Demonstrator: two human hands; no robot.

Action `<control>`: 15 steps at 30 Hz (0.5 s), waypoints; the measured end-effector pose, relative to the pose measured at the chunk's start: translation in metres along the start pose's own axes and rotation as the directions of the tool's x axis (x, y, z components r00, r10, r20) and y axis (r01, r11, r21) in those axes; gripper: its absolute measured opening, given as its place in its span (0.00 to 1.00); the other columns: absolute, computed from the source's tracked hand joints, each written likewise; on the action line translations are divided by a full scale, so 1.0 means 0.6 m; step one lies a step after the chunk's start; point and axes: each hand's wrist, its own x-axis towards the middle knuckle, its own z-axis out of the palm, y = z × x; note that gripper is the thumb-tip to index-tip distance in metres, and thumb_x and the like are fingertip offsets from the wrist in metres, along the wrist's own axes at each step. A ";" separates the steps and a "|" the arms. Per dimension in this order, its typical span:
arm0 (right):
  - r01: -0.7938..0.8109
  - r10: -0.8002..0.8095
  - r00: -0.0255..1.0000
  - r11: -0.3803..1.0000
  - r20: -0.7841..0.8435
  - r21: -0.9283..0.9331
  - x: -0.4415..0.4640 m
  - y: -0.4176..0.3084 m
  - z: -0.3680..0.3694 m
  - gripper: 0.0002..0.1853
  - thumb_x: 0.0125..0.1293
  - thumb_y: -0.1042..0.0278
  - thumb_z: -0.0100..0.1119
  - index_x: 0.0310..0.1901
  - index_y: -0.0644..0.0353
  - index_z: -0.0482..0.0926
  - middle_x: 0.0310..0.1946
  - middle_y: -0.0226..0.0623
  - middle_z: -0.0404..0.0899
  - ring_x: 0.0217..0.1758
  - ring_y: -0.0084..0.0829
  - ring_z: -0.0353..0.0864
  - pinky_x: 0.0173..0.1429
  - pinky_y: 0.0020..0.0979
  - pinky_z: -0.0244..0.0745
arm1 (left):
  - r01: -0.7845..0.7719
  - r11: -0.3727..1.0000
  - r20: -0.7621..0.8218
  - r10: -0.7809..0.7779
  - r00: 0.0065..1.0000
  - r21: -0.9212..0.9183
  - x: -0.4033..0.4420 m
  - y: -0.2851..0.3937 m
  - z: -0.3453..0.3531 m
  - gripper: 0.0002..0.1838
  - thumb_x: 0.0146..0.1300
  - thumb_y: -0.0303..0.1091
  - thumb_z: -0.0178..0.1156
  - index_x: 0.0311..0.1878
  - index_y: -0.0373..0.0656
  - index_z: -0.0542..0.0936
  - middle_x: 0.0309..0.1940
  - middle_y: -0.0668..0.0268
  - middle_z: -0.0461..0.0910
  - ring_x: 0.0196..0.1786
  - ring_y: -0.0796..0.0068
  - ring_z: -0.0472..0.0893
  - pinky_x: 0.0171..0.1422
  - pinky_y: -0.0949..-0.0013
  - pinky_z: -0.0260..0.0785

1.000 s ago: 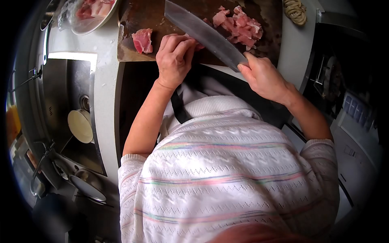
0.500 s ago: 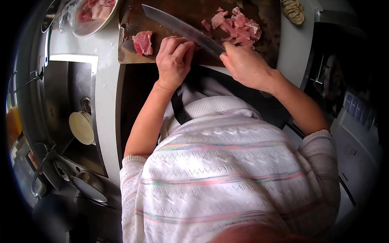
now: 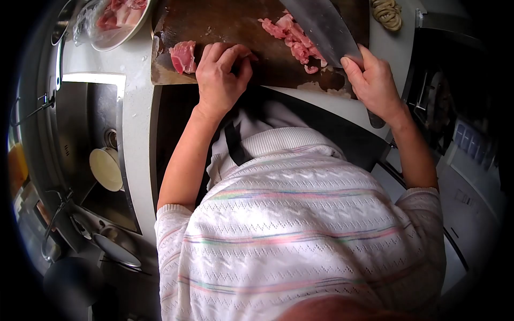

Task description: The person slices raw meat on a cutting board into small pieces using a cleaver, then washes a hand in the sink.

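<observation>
Decent room between: right hand grips knife at 2 o'clock, left hand curled at 11 over board edge, can't tell if holding.

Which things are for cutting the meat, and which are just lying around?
For the cutting:
knife, in the right hand
cutting board
meat pieces
meat chunk, beside the left hand
maybe the bowl of meat

Seemingly just lying around:
pale pot or bowl, in the sink
coil, right of the board
</observation>
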 end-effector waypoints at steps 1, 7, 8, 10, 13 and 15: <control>-0.049 0.048 0.998 0.998 0.035 0.029 -0.005 0.001 0.002 0.08 0.66 0.71 0.54 0.34 0.68 0.71 0.20 0.48 0.76 0.21 0.41 0.77 0.27 0.36 0.70 | 0.053 0.998 -0.014 -0.054 0.998 -0.040 0.001 0.000 0.000 0.08 0.46 0.22 0.64 0.32 0.44 0.81 0.29 0.66 0.78 0.34 0.66 0.77 0.38 0.68 0.72; -0.002 -0.001 0.990 1.000 0.141 0.023 -0.019 0.004 0.023 0.08 0.66 0.71 0.54 0.33 0.68 0.69 0.20 0.49 0.76 0.22 0.44 0.77 0.28 0.37 0.70 | 0.175 0.971 -0.048 -0.185 0.982 -0.163 -0.002 0.009 0.010 0.07 0.51 0.21 0.64 0.34 0.43 0.82 0.32 0.65 0.80 0.36 0.66 0.79 0.40 0.69 0.73; 0.005 -0.009 0.987 1.000 0.162 0.029 -0.021 0.002 0.026 0.08 0.66 0.71 0.53 0.33 0.68 0.69 0.20 0.49 0.75 0.22 0.45 0.76 0.28 0.37 0.70 | 0.127 0.985 -0.079 -0.136 0.988 -0.113 -0.003 0.013 0.004 0.07 0.51 0.21 0.65 0.34 0.43 0.82 0.33 0.66 0.80 0.36 0.66 0.79 0.40 0.69 0.73; 0.005 -0.012 0.979 0.999 0.204 0.035 -0.023 -0.003 0.032 0.08 0.65 0.72 0.53 0.33 0.68 0.67 0.20 0.51 0.74 0.23 0.49 0.76 0.28 0.40 0.69 | 0.068 0.997 -0.149 -0.072 0.986 -0.030 -0.009 0.013 -0.003 0.09 0.48 0.21 0.67 0.34 0.44 0.82 0.34 0.67 0.80 0.38 0.67 0.78 0.41 0.69 0.73; 0.052 -0.058 0.975 0.998 0.216 0.034 -0.024 -0.011 0.045 0.08 0.65 0.72 0.53 0.35 0.67 0.67 0.20 0.52 0.74 0.25 0.52 0.76 0.29 0.43 0.68 | -0.034 0.998 -0.141 0.040 0.989 0.044 -0.009 0.007 -0.004 0.10 0.46 0.22 0.68 0.34 0.44 0.82 0.34 0.67 0.80 0.38 0.66 0.78 0.41 0.68 0.72; 0.082 -0.087 0.972 0.996 0.219 0.033 -0.023 -0.018 0.051 0.08 0.65 0.72 0.53 0.36 0.67 0.67 0.20 0.52 0.74 0.26 0.52 0.77 0.29 0.44 0.68 | -0.116 0.992 -0.121 0.122 0.985 0.051 -0.009 -0.003 0.009 0.11 0.45 0.20 0.68 0.33 0.44 0.82 0.33 0.67 0.79 0.37 0.66 0.78 0.40 0.68 0.72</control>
